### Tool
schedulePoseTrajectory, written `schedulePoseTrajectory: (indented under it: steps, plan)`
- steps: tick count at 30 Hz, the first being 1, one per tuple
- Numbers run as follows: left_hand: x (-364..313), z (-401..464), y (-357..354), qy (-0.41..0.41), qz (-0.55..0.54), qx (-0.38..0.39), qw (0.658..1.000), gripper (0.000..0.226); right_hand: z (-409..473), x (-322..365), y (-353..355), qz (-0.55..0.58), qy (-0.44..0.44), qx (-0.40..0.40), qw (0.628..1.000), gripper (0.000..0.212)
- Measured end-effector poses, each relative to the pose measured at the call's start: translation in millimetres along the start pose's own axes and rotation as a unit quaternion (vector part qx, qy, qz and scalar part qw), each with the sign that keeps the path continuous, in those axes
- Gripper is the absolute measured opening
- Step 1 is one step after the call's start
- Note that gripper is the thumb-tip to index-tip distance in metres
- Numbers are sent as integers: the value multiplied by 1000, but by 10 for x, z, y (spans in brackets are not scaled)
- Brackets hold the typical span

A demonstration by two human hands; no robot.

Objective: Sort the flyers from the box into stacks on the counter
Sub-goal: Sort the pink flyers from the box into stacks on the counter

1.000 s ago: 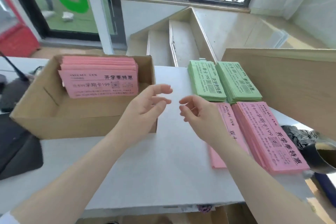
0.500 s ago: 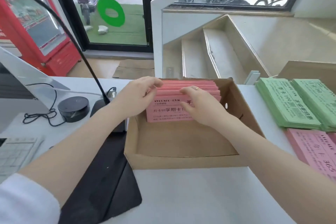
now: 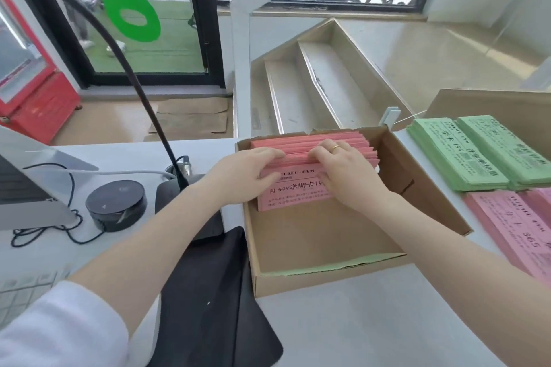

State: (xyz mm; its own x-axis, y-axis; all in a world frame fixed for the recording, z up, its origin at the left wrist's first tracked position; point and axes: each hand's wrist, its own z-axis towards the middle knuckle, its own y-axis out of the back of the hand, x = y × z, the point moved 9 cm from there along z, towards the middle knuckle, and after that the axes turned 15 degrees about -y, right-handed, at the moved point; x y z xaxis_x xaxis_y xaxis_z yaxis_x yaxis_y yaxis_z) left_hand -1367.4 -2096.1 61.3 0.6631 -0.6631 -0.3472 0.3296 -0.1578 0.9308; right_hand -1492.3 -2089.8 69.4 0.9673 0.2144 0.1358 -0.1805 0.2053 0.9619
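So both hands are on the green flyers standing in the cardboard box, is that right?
Not quite. The head view shows the left hand and right hand on pink flyers standing in the cardboard box; the green flyers sit stacked on the counter.

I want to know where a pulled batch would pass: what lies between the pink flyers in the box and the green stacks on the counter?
In the head view, only the cardboard box's right wall separates the pink flyers from the green stacks.
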Motion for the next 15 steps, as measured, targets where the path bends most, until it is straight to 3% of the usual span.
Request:
schedulePoseTrajectory:
  steps: [5,9,12,15]
  plan:
    - [15,3,-60,-16,21,2,1000,52,-5,-62,-94,-36,-29,41,998,22]
    - [23,16,-105,-17,17,5,1000,42,-66,-150,-203,-80,-44,99,991,16]
    - [-109,-43,19,-70,-12,-86,994,23,-139,-131,-90,-98,-32,78,992,16]
    - [-321,-170,162,-100,-67,-181,976,24,-271,-124,205,-31,-43,26,998,14]
